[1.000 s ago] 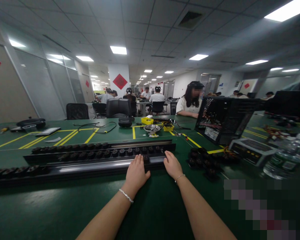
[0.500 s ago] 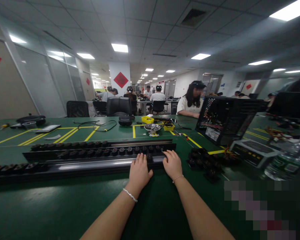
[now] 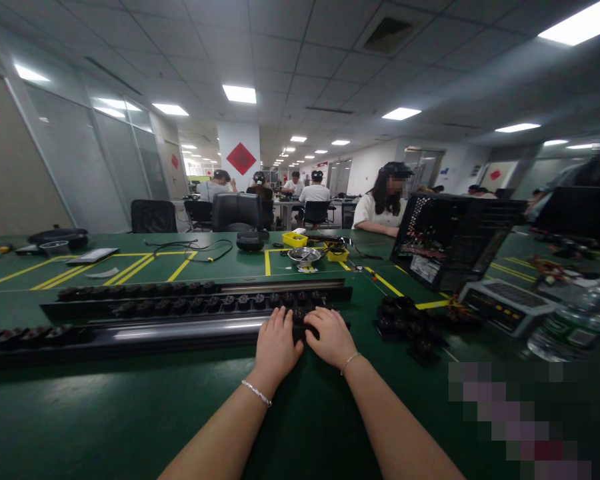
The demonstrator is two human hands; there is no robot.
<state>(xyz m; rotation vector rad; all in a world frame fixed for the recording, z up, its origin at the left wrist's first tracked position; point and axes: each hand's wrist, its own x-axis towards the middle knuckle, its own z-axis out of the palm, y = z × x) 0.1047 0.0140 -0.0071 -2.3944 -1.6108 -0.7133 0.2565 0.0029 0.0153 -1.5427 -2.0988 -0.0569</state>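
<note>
A long dark rail with a shiny channel lies crosswise before me. Near its right end, a small black round part sits between my two hands. My left hand wraps over the rail, fingers at the far side and thumb at the near side, close to the part. My right hand has its fingers bent around the right side of the part; the fingertips are partly hidden. Behind the hands, a second rail carries a row of similar round parts. More of them stand on the near rail's left end.
A pile of loose black parts lies right of my hands. Beyond are a metal bowl, yellow trays, and an open computer case. A power supply and water bottle stand at right. A co-worker sits opposite.
My right hand has moved left along the rail, from its right end to the black round part beside my left hand. My left hand has barely shifted.
</note>
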